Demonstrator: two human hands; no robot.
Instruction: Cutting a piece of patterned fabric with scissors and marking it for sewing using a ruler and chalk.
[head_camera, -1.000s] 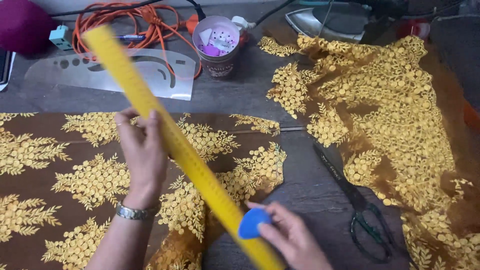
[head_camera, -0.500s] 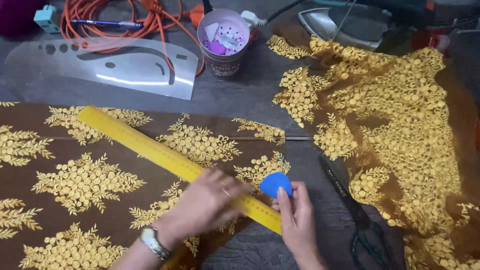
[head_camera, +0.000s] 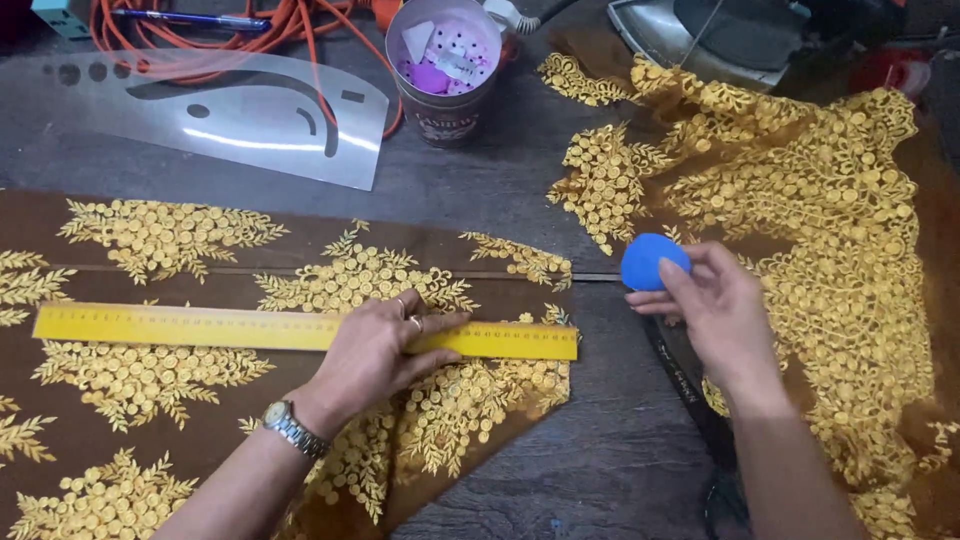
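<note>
The ruler (head_camera: 300, 330) has turned and now lies flat, straight across the brown cloth (head_camera: 120, 260). The left hand (head_camera: 375, 350) presses on it, fingers spread. The right hand (head_camera: 715, 310) has lifted away and pinches blue chalk (head_camera: 650, 262) above the table (head_camera: 600, 460).

A dark grey wooden tabletop (head_camera: 560, 480) carries brown fabric with gold floral embroidery (head_camera: 150, 420) along its left side and a heap of gold lace (head_camera: 830, 250) at its right edge. Toward the far edge lie a clear plastic curve template (head_camera: 220, 115), a round cup of small purple pieces (head_camera: 445, 65) and an orange cable (head_camera: 300, 25).
</note>
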